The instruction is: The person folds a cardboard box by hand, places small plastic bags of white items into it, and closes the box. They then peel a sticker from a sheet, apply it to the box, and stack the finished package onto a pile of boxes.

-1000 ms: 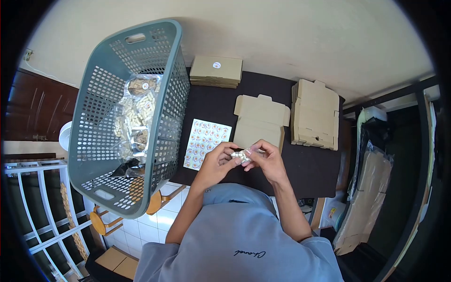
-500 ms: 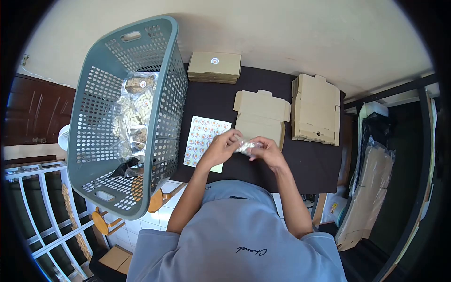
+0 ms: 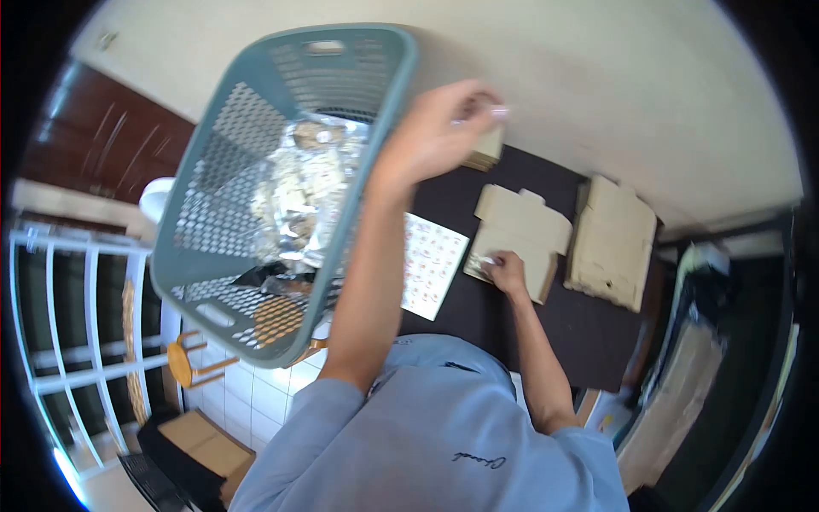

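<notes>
My left hand (image 3: 452,128) is raised at the right rim of the green laundry basket (image 3: 397,81), its fingers curled and smeared by motion. Inside the basket lie several clear bags (image 3: 311,183) of pale pieces, some with darker contents. Low over the unfolded cardboard box (image 3: 516,224), my right hand (image 3: 508,273) pinches a small clear packet (image 3: 483,263) of whitish pieces at the box's near left edge. A sheet of round stickers (image 3: 433,256) lies to the left of that box, partly covered by my left forearm.
Stacked flat cardboard boxes (image 3: 612,243) stand at the right of the dark table (image 3: 589,350). Behind my left hand another pile of boxes (image 3: 488,154) shows in part. A wooden stool (image 3: 181,363) and a carton (image 3: 205,444) are on the floor at left.
Both hands were together on the packet. My left hand has let go and swung up and left to the basket rim; my right hand keeps the packet over the box. The view has shifted.
</notes>
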{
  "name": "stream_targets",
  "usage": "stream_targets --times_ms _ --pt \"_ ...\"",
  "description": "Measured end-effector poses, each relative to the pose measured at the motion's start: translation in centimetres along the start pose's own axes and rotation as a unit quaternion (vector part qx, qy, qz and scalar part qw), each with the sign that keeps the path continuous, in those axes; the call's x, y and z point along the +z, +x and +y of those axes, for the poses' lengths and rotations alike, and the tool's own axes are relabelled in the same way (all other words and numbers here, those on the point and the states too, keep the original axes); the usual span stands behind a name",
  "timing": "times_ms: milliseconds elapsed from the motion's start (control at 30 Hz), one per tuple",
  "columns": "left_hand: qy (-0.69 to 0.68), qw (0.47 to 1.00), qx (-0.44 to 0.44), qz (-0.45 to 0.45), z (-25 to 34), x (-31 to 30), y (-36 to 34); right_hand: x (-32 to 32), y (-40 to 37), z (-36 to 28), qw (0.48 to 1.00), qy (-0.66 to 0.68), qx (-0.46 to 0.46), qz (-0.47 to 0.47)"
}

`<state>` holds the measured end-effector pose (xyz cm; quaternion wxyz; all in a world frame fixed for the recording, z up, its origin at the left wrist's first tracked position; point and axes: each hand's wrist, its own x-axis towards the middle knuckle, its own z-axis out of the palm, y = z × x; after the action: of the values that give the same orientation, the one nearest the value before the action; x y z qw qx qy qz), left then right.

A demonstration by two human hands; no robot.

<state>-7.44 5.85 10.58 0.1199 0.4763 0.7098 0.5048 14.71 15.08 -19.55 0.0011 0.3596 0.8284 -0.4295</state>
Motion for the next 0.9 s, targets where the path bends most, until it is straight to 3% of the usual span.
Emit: stream_targets --times_ms 67,100,200,233,300,367,400,467,600,667,700,733,800,867,900 --pt "0.048 0.995 -0.049 -0.068 3.2 -0.5 3.0 -0.3 0.0 -0.6 0.999 -0.026 0.016 -0.029" --pt "0.102 0.991 -0.009 -0.087 4.4 -0.6 4.6 -0.2 0.0 -0.3 1.000 -0.017 -0.024 -0.011" --pt "0.228 0.962 0.079 -0.130 6.5 -1.5 8.6 -0.4 0.2 -0.4 0.999 0.023 -0.010 -0.040" --pt "0.236 0.961 0.076 -0.122 6.5 -2.9 9.3 -0.2 0.6 0.3 0.999 0.033 -0.012 -0.041" --pt "0.214 0.960 0.164 -0.068 6.3 -5.8 10.8 0.4 0.8 1.5 0.998 0.046 -0.020 -0.041" --pt "0.131 0.988 0.077 -0.023 6.0 -9.7 10.7 0.8 0.7 2.2 0.993 -0.025 -0.111 0.041" --pt "0.124 0.991 0.055 0.016 5.0 -11.8 10.6 0.9 0.7 2.4 0.992 -0.022 -0.116 0.039" --pt "0.106 0.988 0.012 0.110 1.0 -16.1 10.0 1.3 0.9 2.5 0.998 0.062 0.008 0.005" --pt "0.277 0.922 -0.161 0.219 -12.3 -22.2 4.6 0.6 0.4 0.9 0.995 0.092 0.045 0.004" --pt "0.365 0.907 -0.138 0.155 -19.0 -22.4 0.8 0.4 0.0 0.6 0.999 0.021 -0.039 0.022" --pt "0.302 0.938 -0.148 0.090 -21.5 -22.0 -1.0 0.6 -0.1 0.9 0.996 -0.015 -0.077 0.050" --pt "0.312 0.934 -0.168 0.044 -24.2 -21.1 -2.5 0.8 0.0 1.3 0.989 -0.052 -0.114 0.079" --pt "0.286 0.928 -0.227 -0.074 -28.6 -19.0 -4.9 0.3 -0.2 0.4 0.991 -0.054 -0.102 0.071" --pt "0.319 0.895 -0.291 -0.112 -28.3 -16.2 -6.1 -0.1 -0.6 -0.1 0.993 -0.059 -0.084 0.064" --pt "0.336 0.895 -0.267 -0.122 -28.9 -15.0 -6.3 -0.1 -0.5 -0.1 0.995 -0.049 -0.073 0.051"
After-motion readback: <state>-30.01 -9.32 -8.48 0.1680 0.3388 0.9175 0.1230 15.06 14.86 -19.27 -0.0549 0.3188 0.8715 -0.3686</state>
